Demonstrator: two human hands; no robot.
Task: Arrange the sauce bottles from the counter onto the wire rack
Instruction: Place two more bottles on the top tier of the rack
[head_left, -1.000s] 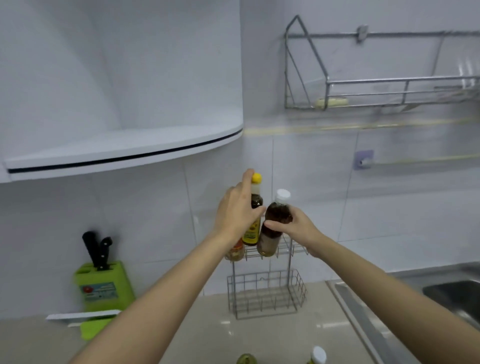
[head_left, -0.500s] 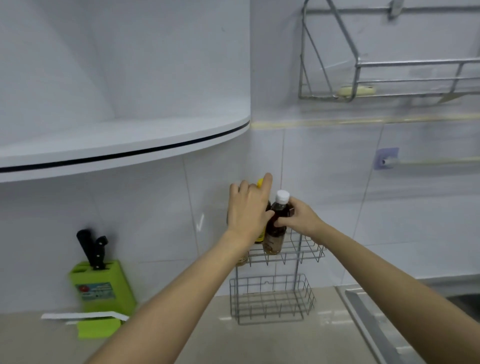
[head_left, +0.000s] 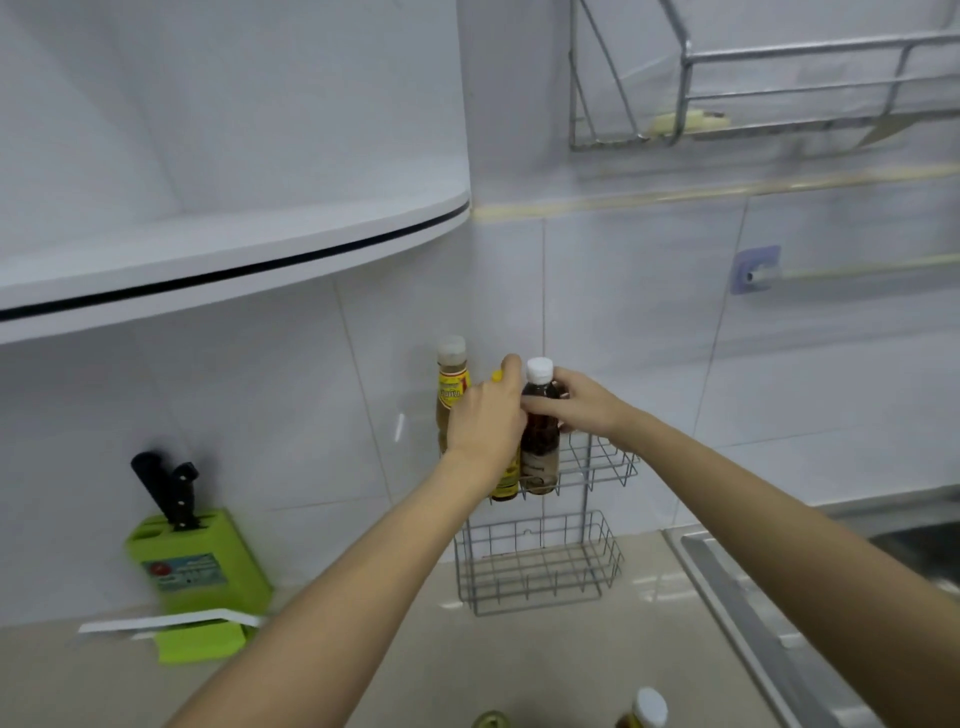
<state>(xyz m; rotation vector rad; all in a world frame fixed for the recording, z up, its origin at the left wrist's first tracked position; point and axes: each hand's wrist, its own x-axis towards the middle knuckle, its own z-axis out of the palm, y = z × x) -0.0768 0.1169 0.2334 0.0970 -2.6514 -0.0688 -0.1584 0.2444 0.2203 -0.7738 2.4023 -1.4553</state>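
A two-tier wire rack (head_left: 602, 470) stands on the counter against the tiled wall. In its upper basket, a pale-capped bottle with a yellow label (head_left: 451, 384) stands at the left. Beside it my left hand (head_left: 488, 415) grips a yellow-capped bottle (head_left: 506, 478), mostly hidden behind the hand. My right hand (head_left: 576, 402) holds the shoulder of a dark bottle with a white cap (head_left: 539, 447), upright in the same basket. The lower basket (head_left: 540, 566) holds nothing. Two more bottle tops, one white (head_left: 649, 707) and one green (head_left: 491, 719), show at the bottom edge.
A green knife block (head_left: 200, 558) with black-handled knives stands at the left, a white and green board lying before it. A curved white shelf (head_left: 234, 260) overhangs above. A metal wall rack (head_left: 753, 93) hangs top right. The sink's steel rim (head_left: 753, 613) lies right.
The dark bottle has come down from a tilt to upright in the upper basket beside the yellow-capped one. My left hand slid lower, uncovering the pale-capped bottle. The view shifted.
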